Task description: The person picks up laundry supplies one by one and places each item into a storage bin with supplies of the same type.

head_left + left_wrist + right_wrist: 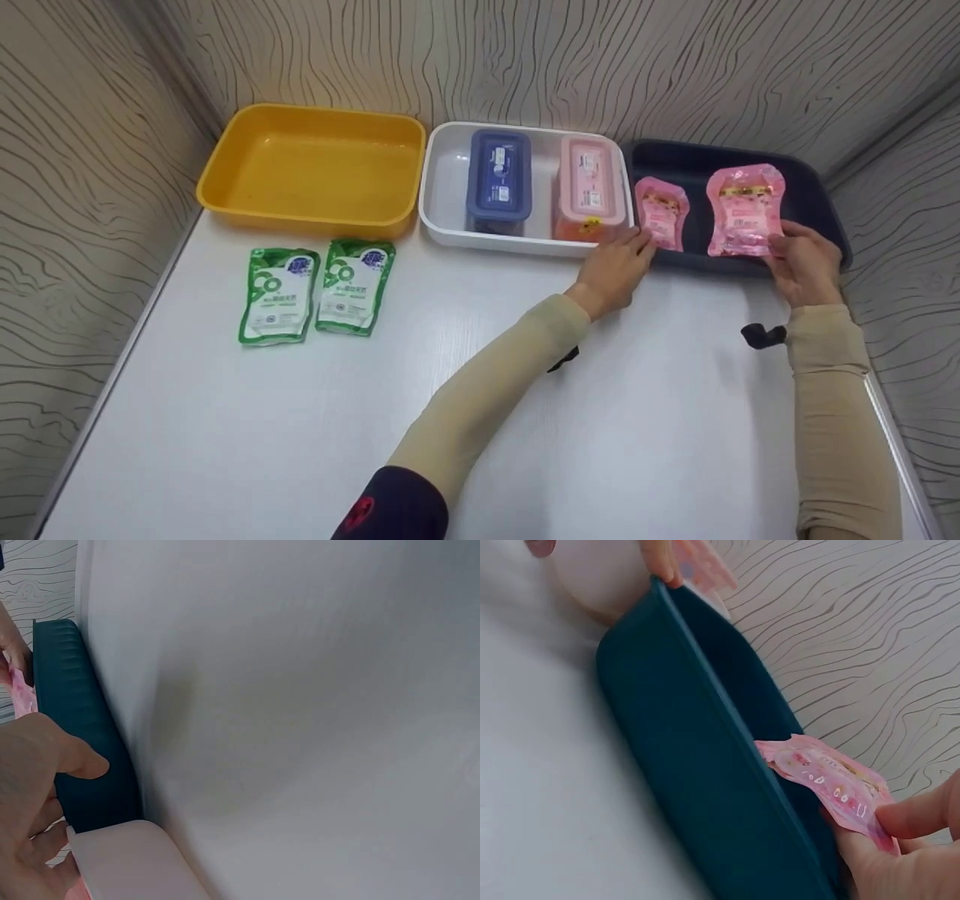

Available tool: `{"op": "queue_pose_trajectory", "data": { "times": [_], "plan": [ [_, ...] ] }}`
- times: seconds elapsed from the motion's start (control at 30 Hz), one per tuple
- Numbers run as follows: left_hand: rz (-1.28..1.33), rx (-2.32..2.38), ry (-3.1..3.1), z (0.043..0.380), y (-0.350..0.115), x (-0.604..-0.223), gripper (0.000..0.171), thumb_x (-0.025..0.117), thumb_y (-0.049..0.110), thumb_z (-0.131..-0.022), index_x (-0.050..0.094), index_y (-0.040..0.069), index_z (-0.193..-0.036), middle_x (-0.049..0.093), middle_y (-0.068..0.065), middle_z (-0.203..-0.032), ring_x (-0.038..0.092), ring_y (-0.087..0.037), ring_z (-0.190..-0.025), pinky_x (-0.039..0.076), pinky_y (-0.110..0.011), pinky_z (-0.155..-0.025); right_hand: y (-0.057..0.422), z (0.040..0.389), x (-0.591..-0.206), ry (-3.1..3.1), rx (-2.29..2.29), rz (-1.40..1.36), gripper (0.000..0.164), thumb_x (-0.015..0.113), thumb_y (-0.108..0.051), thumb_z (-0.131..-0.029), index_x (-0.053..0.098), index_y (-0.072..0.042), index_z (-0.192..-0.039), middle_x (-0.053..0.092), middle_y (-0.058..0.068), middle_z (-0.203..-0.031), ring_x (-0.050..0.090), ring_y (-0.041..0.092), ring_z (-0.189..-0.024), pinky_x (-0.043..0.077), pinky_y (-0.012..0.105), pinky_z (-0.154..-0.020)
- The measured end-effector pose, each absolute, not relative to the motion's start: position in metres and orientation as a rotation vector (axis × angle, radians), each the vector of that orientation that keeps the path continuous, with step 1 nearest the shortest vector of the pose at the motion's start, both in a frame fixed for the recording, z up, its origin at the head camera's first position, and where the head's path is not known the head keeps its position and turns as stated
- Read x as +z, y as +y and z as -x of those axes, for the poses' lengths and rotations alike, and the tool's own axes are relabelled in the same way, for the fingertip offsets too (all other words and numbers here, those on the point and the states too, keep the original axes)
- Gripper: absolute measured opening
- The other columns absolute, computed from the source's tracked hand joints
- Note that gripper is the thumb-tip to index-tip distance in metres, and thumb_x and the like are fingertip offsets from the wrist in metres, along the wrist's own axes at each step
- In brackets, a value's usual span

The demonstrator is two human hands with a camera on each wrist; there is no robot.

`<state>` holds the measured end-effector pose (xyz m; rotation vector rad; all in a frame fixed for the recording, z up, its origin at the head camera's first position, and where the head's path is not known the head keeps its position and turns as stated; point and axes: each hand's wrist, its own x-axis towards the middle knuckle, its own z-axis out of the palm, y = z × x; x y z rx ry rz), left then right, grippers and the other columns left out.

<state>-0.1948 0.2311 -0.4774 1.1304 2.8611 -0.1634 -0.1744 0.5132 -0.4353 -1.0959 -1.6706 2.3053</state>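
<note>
My right hand (808, 262) pinches a pink pouch (746, 210) by its lower right corner, over the right part of the dark blue bin (690, 262). In the right wrist view that pouch (832, 780) tilts at the bin's inner side, thumb on its face. My left hand (615, 270) is at the bin's left front corner, fingertips by the lower edge of a smaller-looking pink pouch (661, 214) that leans inside. In the left wrist view the left thumb (86, 761) stands apart from the fingers, outside the bin wall. That second pouch is hidden in both wrist views.
Left of the dark bin, a white bin (450, 202) holds a blue-lidded box (500, 176) and a pink-lidded box (592, 180). A yellow bin (315, 169) stands farther left. Two green-and-white pouches (279, 296) (354, 289) lie before it. Patterned panels (487, 60) rise behind.
</note>
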Motion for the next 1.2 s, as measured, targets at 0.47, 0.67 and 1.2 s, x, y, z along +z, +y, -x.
{"op": "queue_pose_trajectory", "data": {
  "times": [0.47, 0.67, 1.2],
  "plan": [
    [-1.126, -0.144, 2.859, 0.195, 0.23, -0.479, 0.076, 0.062, 0.037, -0.107, 0.024, 0.021, -0.172, 0.022, 0.005, -0.179, 0.021, -0.013, -0.165, 0.016, -0.029, -0.133, 0.51, 0.196, -0.447, -1.981, 2.021, 1.078, 0.037, 0.054, 0.001, -0.104, 0.059, -0.011, -0.139, 0.052, 0.001, -0.119, 0.055, 0.011, -0.101, 0.058, 0.015, -0.077],
    [-1.137, -0.136, 2.864, 0.195, 0.23, -0.479, 0.077, 0.062, 0.036, -0.108, 0.023, 0.021, -0.172, 0.022, 0.005, -0.179, 0.022, -0.013, -0.165, 0.02, -0.028, -0.132, 0.51, 0.203, -0.45, -2.119, 1.915, 1.017, 0.027, 0.053, 0.003, -0.103, 0.059, -0.008, -0.127, 0.049, 0.002, -0.118, 0.056, 0.013, -0.1, 0.057, 0.016, -0.076],
    [-1.135, -0.141, 2.866, 0.195, 0.231, -0.48, 0.075, 0.061, 0.036, -0.108, 0.024, 0.021, -0.172, 0.024, 0.005, -0.179, 0.022, -0.014, -0.165, 0.016, -0.03, -0.133, 0.507, 0.205, -0.456, -2.59, 1.228, 1.044, 0.044, 0.055, -0.011, -0.1, 0.059, -0.005, -0.144, 0.058, -0.002, -0.107, 0.058, 0.008, -0.087, 0.052, 0.018, -0.069]
  ]
}}
